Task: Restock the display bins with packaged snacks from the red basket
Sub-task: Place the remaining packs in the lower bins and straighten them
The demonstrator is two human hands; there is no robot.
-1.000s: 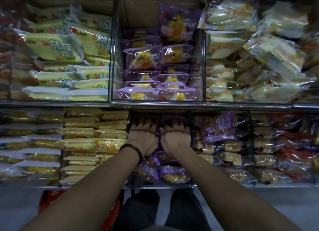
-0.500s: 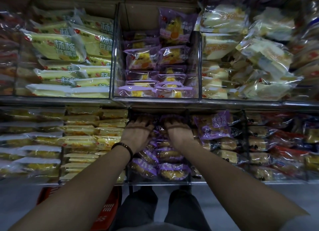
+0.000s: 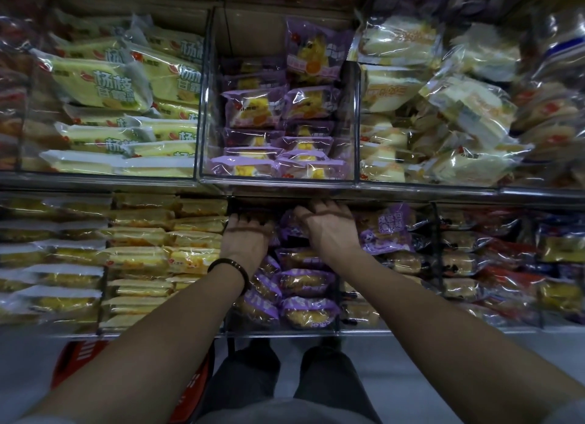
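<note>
Both of my hands reach deep into the lower middle clear bin (image 3: 337,309), which holds several purple-wrapped snack packets (image 3: 304,282). My left hand (image 3: 246,238), with a dark bracelet at the wrist, lies palm down on the packets at the bin's back left. My right hand (image 3: 330,230) lies palm down beside it, pressing on a purple packet (image 3: 289,225). The fingertips of both hands fade into the shadow under the upper shelf edge. The red basket (image 3: 76,358) stands on the floor at the lower left, mostly hidden by my left forearm.
The upper shelf has a clear bin of purple packets (image 3: 278,132), green-yellow packets (image 3: 104,84) to its left and pale packets (image 3: 459,113) to its right. Yellow packets (image 3: 142,255) fill the lower left bins, and brown and red packets (image 3: 468,265) the lower right.
Both hands have slid farther back into the lower middle bin, up to the shelf edge. More purple packets now show in front of my wrists.
</note>
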